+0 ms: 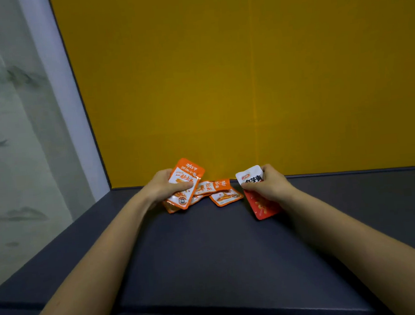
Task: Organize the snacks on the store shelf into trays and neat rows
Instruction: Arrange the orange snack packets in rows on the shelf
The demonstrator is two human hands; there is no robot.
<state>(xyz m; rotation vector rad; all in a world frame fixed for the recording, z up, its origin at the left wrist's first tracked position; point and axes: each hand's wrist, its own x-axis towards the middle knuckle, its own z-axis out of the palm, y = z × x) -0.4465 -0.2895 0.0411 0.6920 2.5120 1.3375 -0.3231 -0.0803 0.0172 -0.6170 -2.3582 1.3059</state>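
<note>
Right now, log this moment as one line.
left hand: holds orange packet | right hand: holds red-and-white packet | shelf: loose orange packets between hands

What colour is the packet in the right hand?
Red with a white top: the snack packet, in the head view.

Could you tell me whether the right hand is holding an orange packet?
No, the right hand grips a red-and-white snack packet.
</note>
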